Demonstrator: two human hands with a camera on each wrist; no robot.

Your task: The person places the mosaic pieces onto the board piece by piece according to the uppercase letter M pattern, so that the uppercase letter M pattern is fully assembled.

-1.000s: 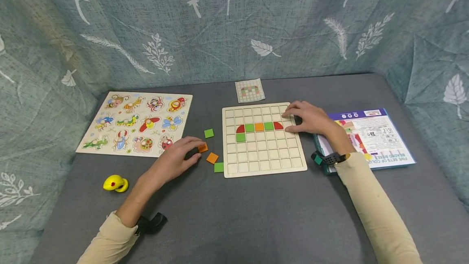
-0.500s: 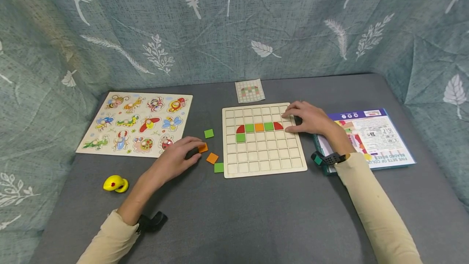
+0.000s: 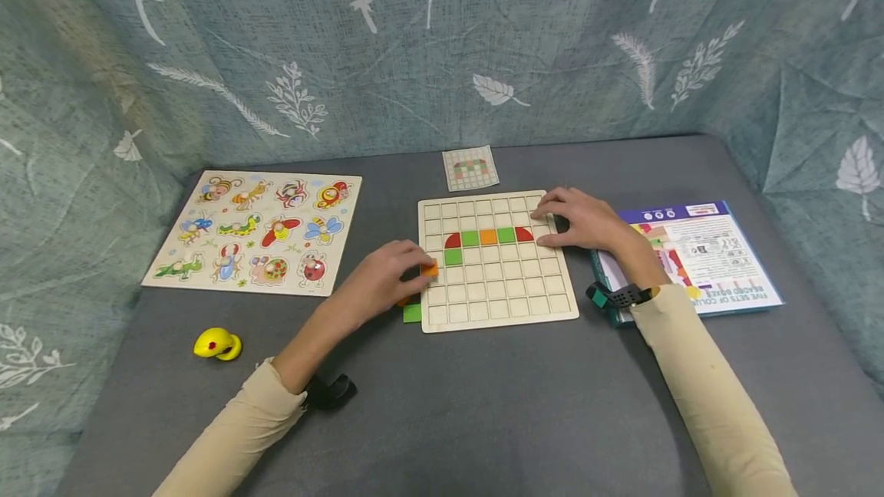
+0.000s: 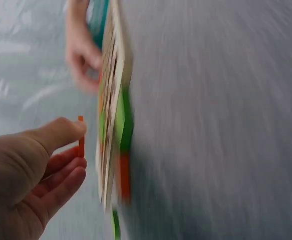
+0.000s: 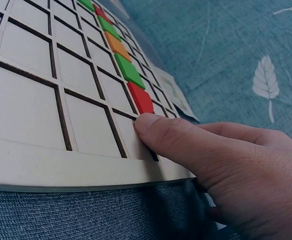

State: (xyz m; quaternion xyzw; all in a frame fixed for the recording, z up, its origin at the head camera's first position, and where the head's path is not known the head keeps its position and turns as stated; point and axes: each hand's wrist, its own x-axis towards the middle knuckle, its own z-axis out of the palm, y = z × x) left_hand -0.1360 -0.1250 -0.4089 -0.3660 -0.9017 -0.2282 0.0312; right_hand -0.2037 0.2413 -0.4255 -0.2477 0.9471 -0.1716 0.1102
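Over the left edge of the wooden grid board (image 3: 500, 290), my left hand (image 3: 376, 282) pinches an orange square tile (image 4: 81, 137) between thumb and fingers. The tile is held above the surface, seen edge-on in the left wrist view. My right hand (image 3: 583, 221) rests on the board's right edge, its thumb on the top near a red rounded tile (image 5: 140, 98). A row of red, green and orange tiles lies in the grid, with a green tile (image 3: 453, 257) below its left end. A loose green tile (image 3: 412, 314) lies against the board's left side; the hand hides other loose tiles.
A small pattern card (image 3: 470, 168) lies behind the board. An insect puzzle board (image 3: 338, 259) is at the left, with a yellow object (image 3: 217, 343) in front of it. Books or booklets (image 3: 725, 251) are stacked at the right, under the right forearm.
My left hand has picked up an orange tile from the table and carried it right, to the board's left edge. The right hand has stayed in place on the board.
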